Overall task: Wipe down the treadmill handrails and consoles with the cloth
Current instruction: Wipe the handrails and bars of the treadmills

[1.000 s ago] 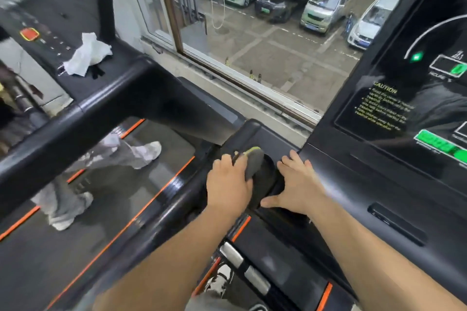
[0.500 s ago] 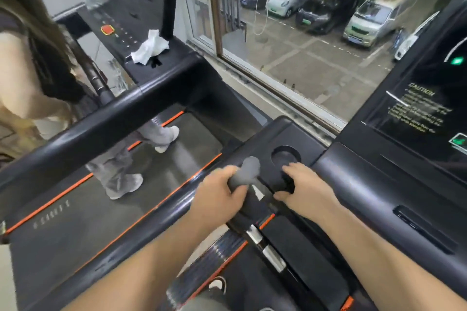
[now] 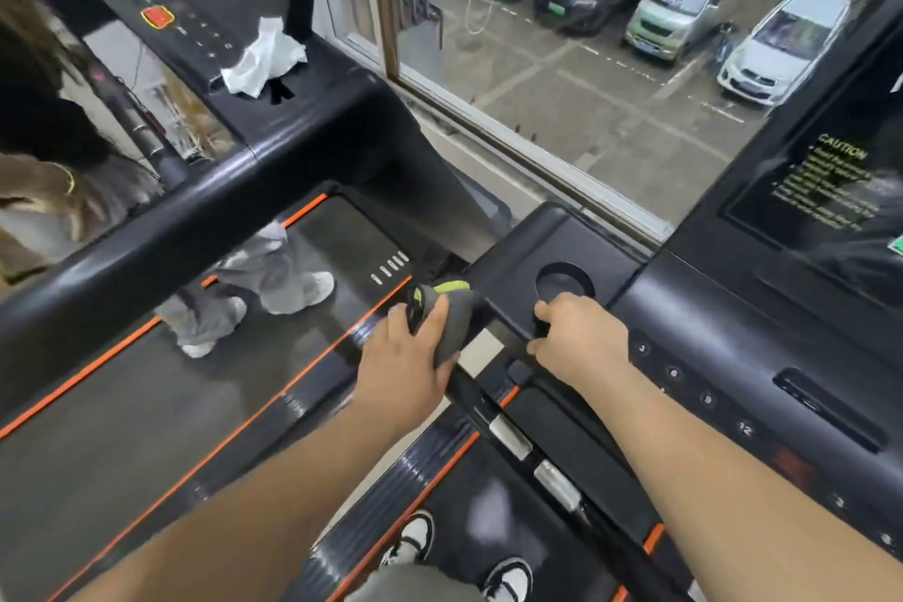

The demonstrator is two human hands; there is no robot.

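Observation:
My left hand [image 3: 405, 357] grips a grey cloth with a yellow-green edge [image 3: 452, 318], pressed against the top of my treadmill's left handrail [image 3: 493, 416] where it meets the console. My right hand [image 3: 579, 340] rests on the front edge of the black console tray [image 3: 527, 240], just below a round cup holder [image 3: 562, 281], fingers curled over the lip. The console panel [image 3: 733, 337] with number buttons runs to the right, and a dark screen with a caution label [image 3: 826, 181] rises above it.
A neighbouring treadmill's thick black handrail [image 3: 195, 210] crosses the left side; a person's legs [image 3: 254, 293] stand on its belt. A crumpled white tissue [image 3: 266, 56] lies on that console. A window [image 3: 586, 64] ahead overlooks parked cars. My shoes [image 3: 415, 538] show below.
My left hand with the cloth has slid from the cup holder area down onto the handrail's top. My right hand moved slightly back to the tray's edge. The view tilted left and down.

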